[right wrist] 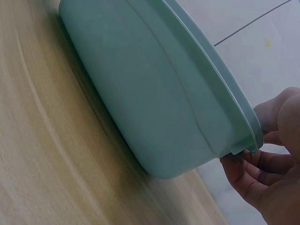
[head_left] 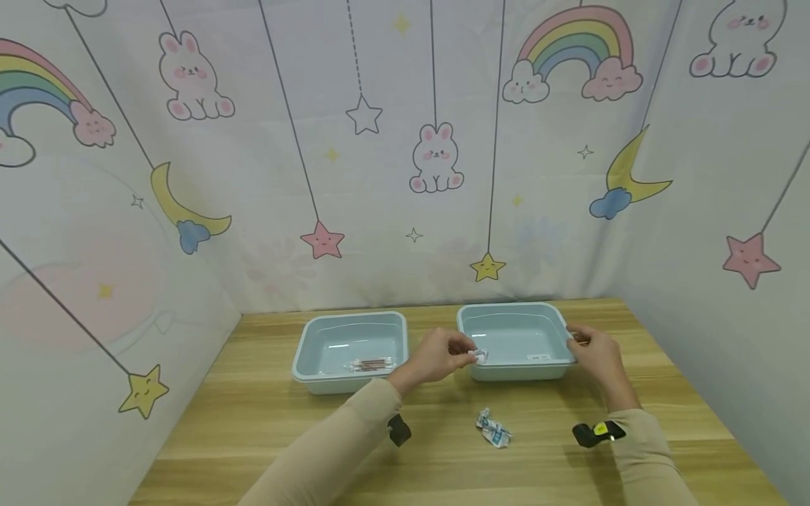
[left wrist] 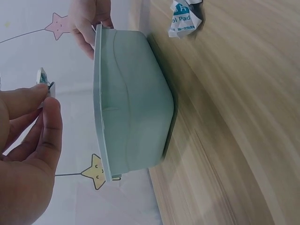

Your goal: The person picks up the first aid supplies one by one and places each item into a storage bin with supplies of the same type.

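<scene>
My left hand (head_left: 436,357) pinches a small white packet with blue-green print (left wrist: 43,77) between thumb and fingertips. It is held at the left front rim of the right-hand light blue plastic basin (head_left: 519,372). My right hand (head_left: 595,355) grips that basin's right rim, thumb on one side and fingers curled under the lip, as the right wrist view shows. A flat white piece (head_left: 539,358) lies inside this basin near its front right. On the table in front is a crumpled white wrapper (head_left: 493,430); its visible print reads "ol Pad".
A second light blue basin (head_left: 351,385) stands to the left, with several swab-like sticks in clear wrapping (head_left: 372,365) inside. Both basins are on a wood-grain table (head_left: 436,464). A printed cloth backdrop (head_left: 380,190) rises behind and at both sides.
</scene>
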Demonstrator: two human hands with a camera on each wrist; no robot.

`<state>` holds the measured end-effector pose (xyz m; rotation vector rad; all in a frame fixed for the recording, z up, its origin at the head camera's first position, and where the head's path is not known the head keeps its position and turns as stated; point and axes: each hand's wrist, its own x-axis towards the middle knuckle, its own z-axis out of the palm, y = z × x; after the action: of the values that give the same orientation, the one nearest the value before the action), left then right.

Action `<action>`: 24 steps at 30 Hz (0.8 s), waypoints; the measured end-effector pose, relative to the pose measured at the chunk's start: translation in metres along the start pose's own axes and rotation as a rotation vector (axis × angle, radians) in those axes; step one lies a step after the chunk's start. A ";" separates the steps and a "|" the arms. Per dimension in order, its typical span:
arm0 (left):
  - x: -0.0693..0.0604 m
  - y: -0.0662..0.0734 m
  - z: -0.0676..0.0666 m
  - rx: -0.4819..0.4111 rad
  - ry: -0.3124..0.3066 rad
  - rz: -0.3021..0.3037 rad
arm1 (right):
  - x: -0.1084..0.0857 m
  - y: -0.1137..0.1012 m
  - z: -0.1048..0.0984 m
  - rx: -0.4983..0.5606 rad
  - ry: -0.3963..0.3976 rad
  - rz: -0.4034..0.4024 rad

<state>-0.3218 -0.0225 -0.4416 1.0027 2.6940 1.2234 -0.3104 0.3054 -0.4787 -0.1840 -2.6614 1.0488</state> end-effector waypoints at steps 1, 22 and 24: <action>0.000 -0.001 0.000 0.004 0.001 0.002 | 0.000 0.000 0.000 0.002 -0.005 0.005; 0.008 0.002 -0.003 -0.041 -0.008 -0.027 | 0.001 0.001 0.001 -0.002 -0.004 0.009; 0.008 0.001 -0.003 -0.048 -0.008 -0.031 | 0.001 0.001 0.001 -0.005 -0.006 0.011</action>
<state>-0.3286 -0.0191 -0.4372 0.9539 2.6502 1.2695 -0.3115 0.3055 -0.4801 -0.1960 -2.6717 1.0483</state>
